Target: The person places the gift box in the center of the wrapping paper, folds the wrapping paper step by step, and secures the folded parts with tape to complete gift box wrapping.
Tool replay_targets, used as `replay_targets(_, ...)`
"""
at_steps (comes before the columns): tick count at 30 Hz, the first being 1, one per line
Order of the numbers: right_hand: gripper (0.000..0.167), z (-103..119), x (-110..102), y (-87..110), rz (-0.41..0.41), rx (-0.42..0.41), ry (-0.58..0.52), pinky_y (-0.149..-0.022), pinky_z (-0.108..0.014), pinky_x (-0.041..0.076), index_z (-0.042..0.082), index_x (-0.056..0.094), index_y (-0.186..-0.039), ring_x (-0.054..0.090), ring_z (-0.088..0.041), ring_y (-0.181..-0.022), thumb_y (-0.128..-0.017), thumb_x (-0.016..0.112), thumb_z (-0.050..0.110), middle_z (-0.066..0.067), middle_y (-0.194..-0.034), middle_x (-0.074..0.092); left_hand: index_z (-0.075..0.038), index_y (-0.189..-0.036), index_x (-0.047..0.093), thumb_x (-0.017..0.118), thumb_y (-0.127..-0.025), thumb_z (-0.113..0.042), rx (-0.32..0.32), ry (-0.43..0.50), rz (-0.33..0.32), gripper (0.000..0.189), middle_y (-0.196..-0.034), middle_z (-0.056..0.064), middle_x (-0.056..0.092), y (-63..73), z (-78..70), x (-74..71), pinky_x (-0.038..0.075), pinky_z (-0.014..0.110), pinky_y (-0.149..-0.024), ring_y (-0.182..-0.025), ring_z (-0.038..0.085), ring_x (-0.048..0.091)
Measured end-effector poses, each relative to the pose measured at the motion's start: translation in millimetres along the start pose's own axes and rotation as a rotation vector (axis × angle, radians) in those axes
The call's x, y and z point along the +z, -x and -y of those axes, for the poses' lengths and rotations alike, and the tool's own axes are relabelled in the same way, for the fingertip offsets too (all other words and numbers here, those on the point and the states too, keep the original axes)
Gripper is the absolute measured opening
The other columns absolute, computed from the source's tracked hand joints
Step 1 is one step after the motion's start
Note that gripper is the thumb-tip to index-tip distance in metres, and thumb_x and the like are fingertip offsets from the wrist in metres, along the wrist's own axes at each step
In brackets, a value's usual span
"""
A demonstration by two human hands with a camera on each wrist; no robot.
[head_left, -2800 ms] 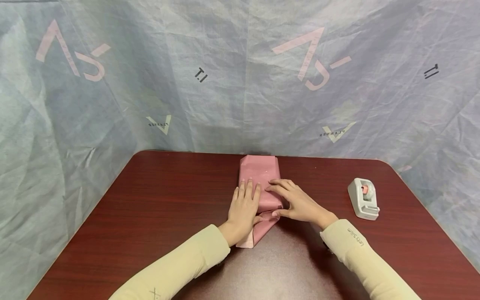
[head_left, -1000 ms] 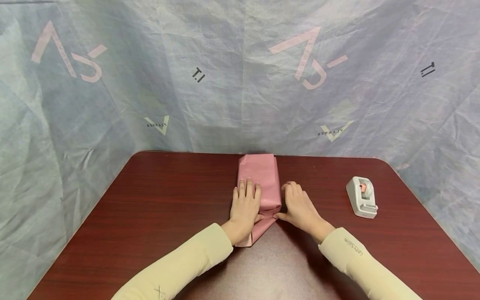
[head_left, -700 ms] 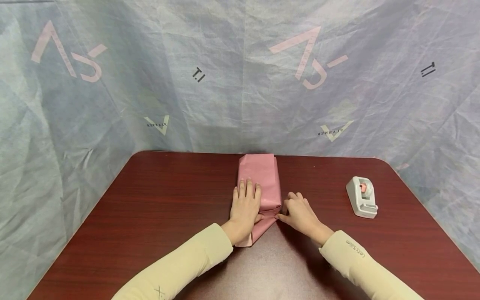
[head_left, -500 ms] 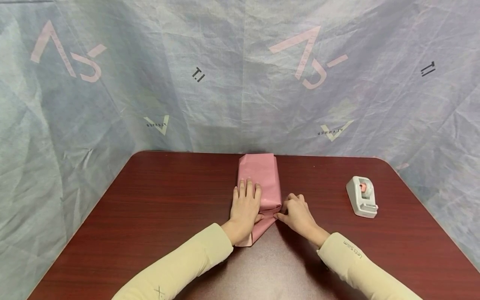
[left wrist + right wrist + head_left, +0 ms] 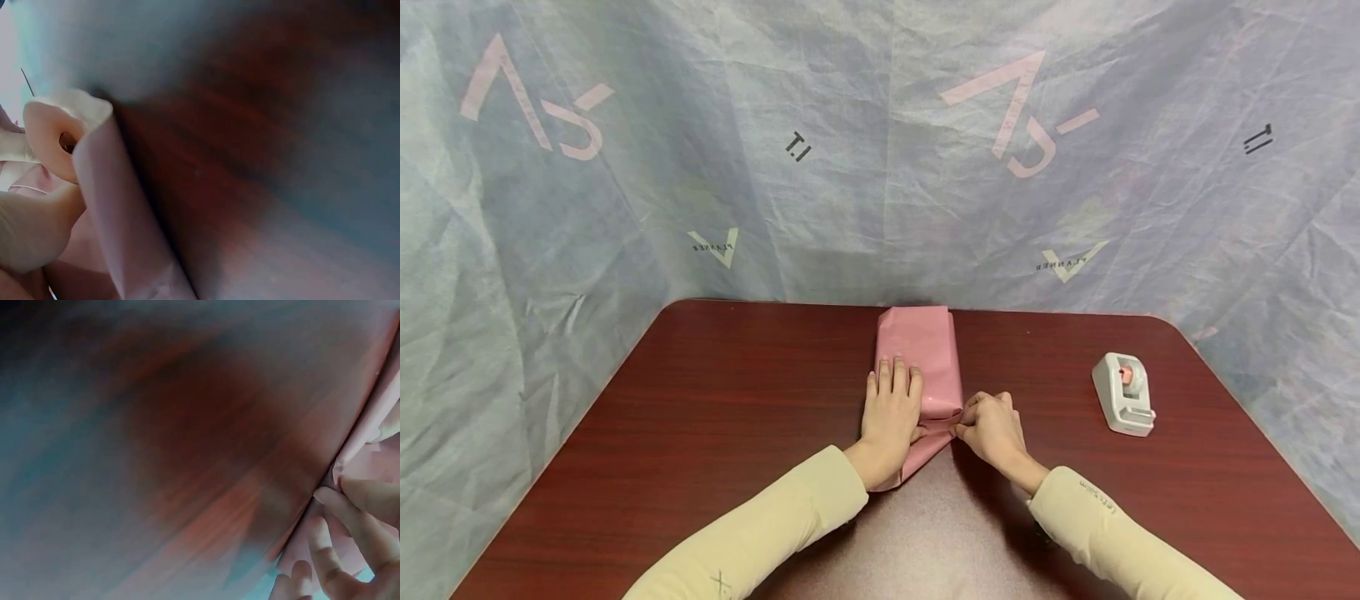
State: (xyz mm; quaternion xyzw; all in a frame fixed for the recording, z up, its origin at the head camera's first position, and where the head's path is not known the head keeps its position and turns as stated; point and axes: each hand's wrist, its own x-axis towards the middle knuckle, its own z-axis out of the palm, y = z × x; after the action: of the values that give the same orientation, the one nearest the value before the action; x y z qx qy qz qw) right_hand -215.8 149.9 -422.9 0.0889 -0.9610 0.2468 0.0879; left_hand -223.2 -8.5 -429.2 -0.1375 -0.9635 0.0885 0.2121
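A box-shaped package in pink wrapping paper [image 5: 919, 337] lies near the table's far edge in the head view. My left hand [image 5: 889, 421] rests flat on its left part, fingers straight, thumb over the near end. Toward me extends a folded paper flap [image 5: 927, 452], slanting in to a narrower end partly under the left hand. At the near right corner my right hand [image 5: 994, 431] pinches the flap's folded edge between thumb and forefinger. The right wrist view shows these fingertips at the creased pink paper [image 5: 356, 440], the other fingers bent beside it.
A white tape dispenser [image 5: 1125, 398] with a roll on it stands on the right of the dark red wooden table [image 5: 760, 375]. Behind and along the sides hangs a pale printed cloth [image 5: 835, 208], close to the table's far edge.
My right hand has left the package's top and moved down its right side, its fingers curling in to pinch the flap's corner. The left hand stays almost in place.
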Motion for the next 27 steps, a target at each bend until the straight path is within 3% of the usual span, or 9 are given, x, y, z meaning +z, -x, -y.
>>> replay_targets(5,0.012,-2.3,-0.4,0.4,0.033,0.022,-0.048,-0.067,-0.04,0.044,0.017,0.072,-0.058,0.048,-0.024,-0.089,-0.069,0.075,0.013,0.003,-0.084,0.065,-0.009,-0.131,0.039,0.071,-0.051,-0.066,-0.027,0.044,0.029,0.104,-0.137,0.018,0.039,-1.8,-1.3,-1.5,0.036,0.046,-0.101,-0.128,0.035,0.038)
replay_targets(10,0.015,-3.0,-1.0,0.5,0.041,-0.009,-0.039,-0.065,-0.035,0.043,0.016,0.07,-0.057,0.047,-0.023,-0.085,-0.07,0.075,0.012,0.001,-0.081,0.064,-0.008,-0.13,0.041,0.058,-0.059,-0.074,-0.062,0.089,0.04,0.098,-0.137,0.018,0.04,-4.1,-4.9,-2.5,0.035,0.049,-0.101,-0.128,0.037,0.038)
replay_targets(15,0.011,-5.1,-2.6,1.2,0.06,-0.017,-0.034,-0.062,-0.033,0.042,0.015,0.071,-0.06,0.047,-0.022,-0.084,-0.07,0.076,0.013,0.001,-0.082,0.064,-0.008,-0.129,0.043,0.048,-0.064,-0.078,-0.076,0.066,0.021,0.095,-0.135,0.018,0.042,-4.4,-8.0,-0.8,0.035,0.05,-0.1,-0.127,0.038,0.039)
replay_targets(20,0.009,-6.5,-1.0,2.1,0.03,-0.06,-0.029,-0.06,-0.031,0.042,0.015,0.073,-0.062,0.047,-0.021,-0.08,-0.069,0.077,0.012,0.002,-0.079,0.064,-0.008,-0.126,0.045,0.048,-0.067,-0.078,-0.083,0.032,-0.013,0.092,-0.133,0.018,0.045,-5.5,-10.3,0.0,0.037,0.051,-0.097,-0.124,0.037,0.043)
replay_targets(27,0.008,-7.8,2.8,5.3,-0.007,-0.126,0.048,-0.061,-0.036,0.04,0.017,0.074,-0.064,0.047,-0.022,-0.076,-0.069,0.076,0.012,0.003,-0.078,0.063,-0.009,-0.126,0.046,0.048,-0.068,-0.077,-0.108,0.003,-0.003,0.089,-0.133,0.017,0.045,-6.3,-13.5,-1.2,0.039,0.049,-0.097,-0.125,0.037,0.042)
